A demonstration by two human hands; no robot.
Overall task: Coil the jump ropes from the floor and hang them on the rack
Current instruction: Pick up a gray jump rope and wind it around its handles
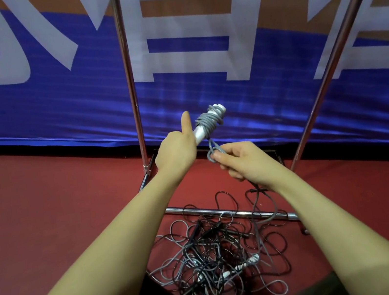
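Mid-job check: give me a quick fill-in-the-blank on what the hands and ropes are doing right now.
1. The left hand holds a white ____ wound with grey rope.
2. The right hand pinches a loop of ____ rope.
3. The tangled ropes lie on the ____ floor.

Missing words: handle; grey; red

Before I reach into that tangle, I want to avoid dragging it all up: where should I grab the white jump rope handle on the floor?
Probably grip the white handle around its bare barrel, coming from above right. It lies nearly flat at the right edge of the rope pile, and cords cross its left end, so that side looks clearest.
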